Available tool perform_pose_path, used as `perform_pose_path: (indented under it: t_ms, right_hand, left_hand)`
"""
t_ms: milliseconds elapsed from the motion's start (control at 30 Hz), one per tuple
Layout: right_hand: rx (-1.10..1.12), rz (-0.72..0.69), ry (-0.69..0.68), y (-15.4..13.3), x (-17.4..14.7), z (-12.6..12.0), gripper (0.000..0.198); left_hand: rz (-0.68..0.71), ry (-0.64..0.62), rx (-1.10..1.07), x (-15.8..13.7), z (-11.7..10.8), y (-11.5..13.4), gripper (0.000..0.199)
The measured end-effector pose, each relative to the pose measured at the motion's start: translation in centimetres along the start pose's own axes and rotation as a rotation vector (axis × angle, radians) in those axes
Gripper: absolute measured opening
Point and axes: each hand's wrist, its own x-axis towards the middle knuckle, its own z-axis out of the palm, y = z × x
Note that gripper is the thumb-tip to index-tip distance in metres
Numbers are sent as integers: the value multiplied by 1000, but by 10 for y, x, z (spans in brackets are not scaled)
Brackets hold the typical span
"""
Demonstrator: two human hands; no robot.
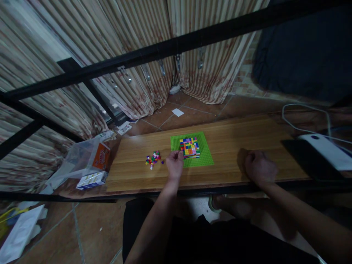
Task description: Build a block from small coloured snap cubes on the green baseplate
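On the wooden board lies a green studded baseplate (206, 159), bearing a low block of multicoloured toy bricks (190, 147) stacked in layers. My left hand (174, 165) is at the near left corner of that block, thumb and fingers pinched together; whatever is between them is too small to make out. Left of this hand is a loose pile of small coloured bricks (154, 158), with a single purple brick (162, 162) a little apart. My right hand (260, 168) rests closed in a fist on the board, well right of the baseplate, with nothing visible in it.
The wooden board (236, 139) spans a black-framed table. To its right are a dark flat panel (310, 159), a white device (327, 150) and cables. On the left sit an orange package (101, 156) and a small box (92, 180). A black bar (154, 53) crosses before curtains.
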Motion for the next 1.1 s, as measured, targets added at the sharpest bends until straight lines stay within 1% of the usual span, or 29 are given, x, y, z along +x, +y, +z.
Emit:
perform_pose_path:
  t_ms: [100, 200, 267, 333, 433, 500, 567, 667, 800, 933, 1100]
  right_hand:
    - [17, -9, 15, -1, -1, 0, 33]
    - [31, -9, 6, -1, -1, 2, 34]
    - [27, -9, 11, -1, 0, 3, 35]
    - [21, -17, 24, 0, 0, 4, 35]
    - [13, -28, 38, 0, 1, 5, 33]
    - [6, -31, 51, 0, 1, 6, 32]
    - [-3, -36, 63, 1, 1, 7, 32]
    - [-13, -45, 75, 5, 1, 10, 31]
    - [-5, -69, 78, 11, 2, 13, 31]
    - [-12, -95, 76, 15, 2, 16, 31]
    - [-8, -124, 79, 19, 4, 19, 34]
  left_hand:
    - [29, 16, 54, 2, -3, 2, 25]
    - [64, 25, 145, 5, -12, 8, 29]
    - [98, 27, 235, 9, -17, 17, 35]
    - [151, 20, 345, 14, -17, 30, 36]
    - [261, -36, 516, 20, -2, 51, 34]
    - [332, -110, 623, 24, 16, 60, 40]
    - [369, -188, 722, 28, 34, 65, 47]
    - [375, -297, 849, 34, 52, 63, 48]
    - [350, -382, 968, 39, 59, 59, 46]
    - [326, -413, 1031, 40, 60, 58, 47]
    - [313, -427, 1059, 40, 61, 60, 47]
